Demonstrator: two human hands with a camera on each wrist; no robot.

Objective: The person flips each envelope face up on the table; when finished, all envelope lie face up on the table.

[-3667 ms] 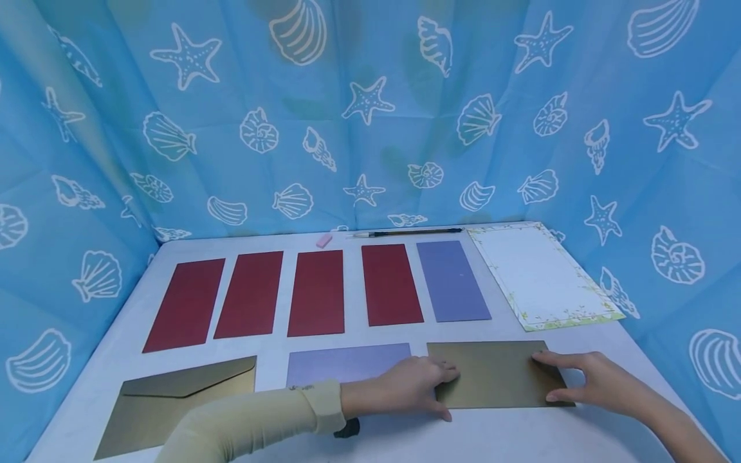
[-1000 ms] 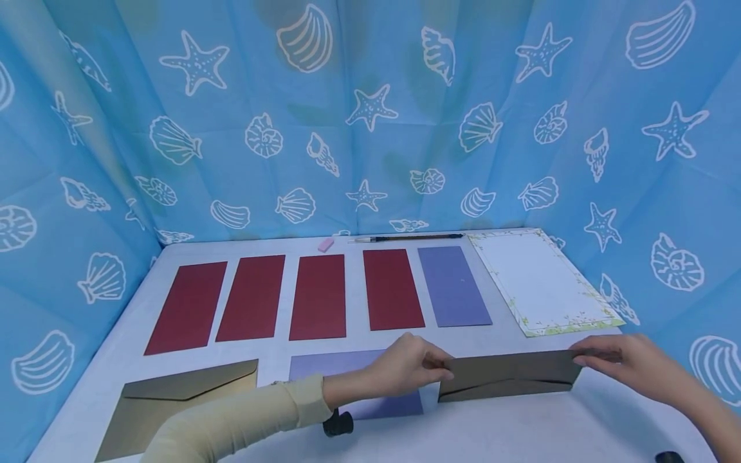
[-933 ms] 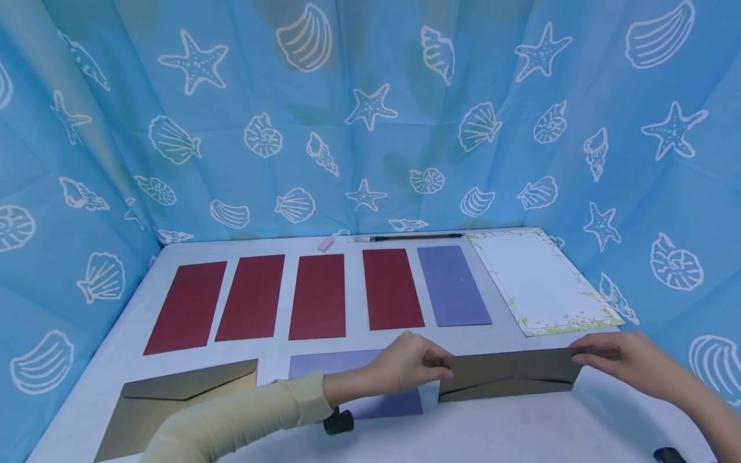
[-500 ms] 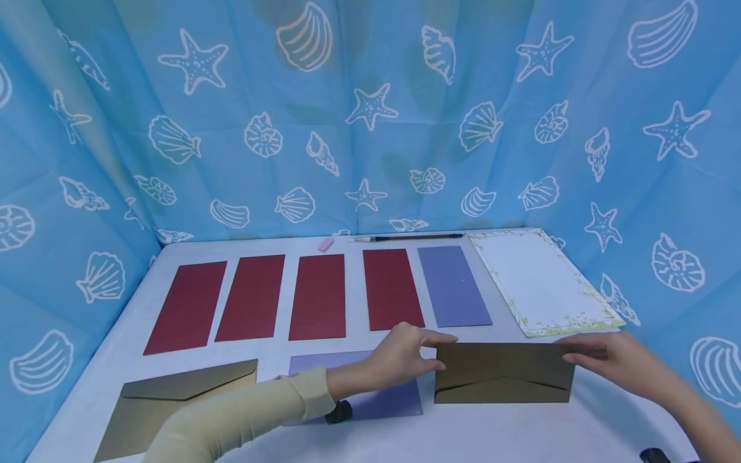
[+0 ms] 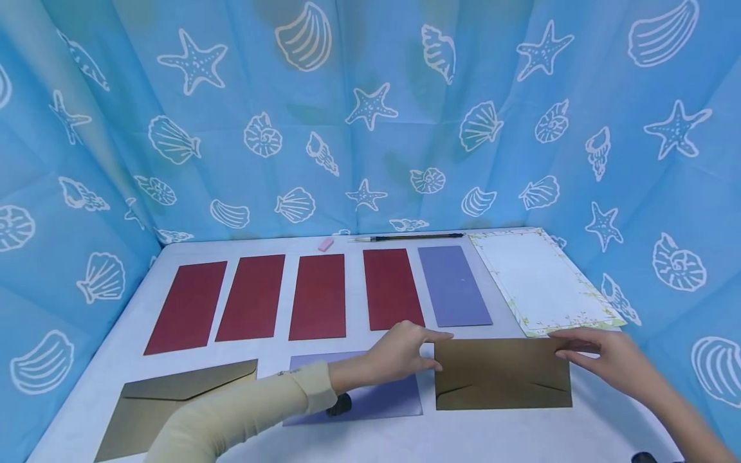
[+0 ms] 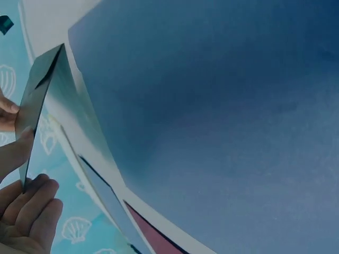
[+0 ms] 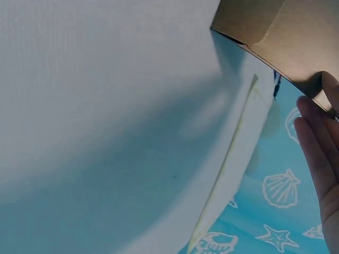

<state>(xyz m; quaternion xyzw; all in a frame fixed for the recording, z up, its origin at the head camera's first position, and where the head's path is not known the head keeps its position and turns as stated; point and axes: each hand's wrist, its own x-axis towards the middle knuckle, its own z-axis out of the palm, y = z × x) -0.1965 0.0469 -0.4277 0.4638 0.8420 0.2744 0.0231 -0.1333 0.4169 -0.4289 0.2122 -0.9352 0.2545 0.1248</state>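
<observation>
A gold envelope [image 5: 502,373] is held up at its two short sides, with its flap seams facing the head camera. At its upper left corner my left hand [image 5: 399,352] pinches it. The left wrist view shows the thumb on the face of the envelope [image 6: 38,98] and the other fingers behind its edge. My right hand [image 5: 599,354] grips the upper right corner. In the right wrist view its thumb lies on the envelope [image 7: 286,39] and its fingers are behind. A purple paper piece [image 5: 388,397] lies under my left forearm, partly hidden by it.
A second gold envelope [image 5: 164,411] lies front left, partly behind the sleeve. Several red rectangles [image 5: 317,297] and a purple one [image 5: 455,286] form a row behind. Farther back are a pink eraser [image 5: 326,244], a brush [image 5: 413,238] and a floral-bordered sheet [image 5: 541,276].
The gold envelope lay flat earlier, with both hands resting on its ends. It is now raised and turned to show its flap seams. Over the last second its face has tilted further into view.
</observation>
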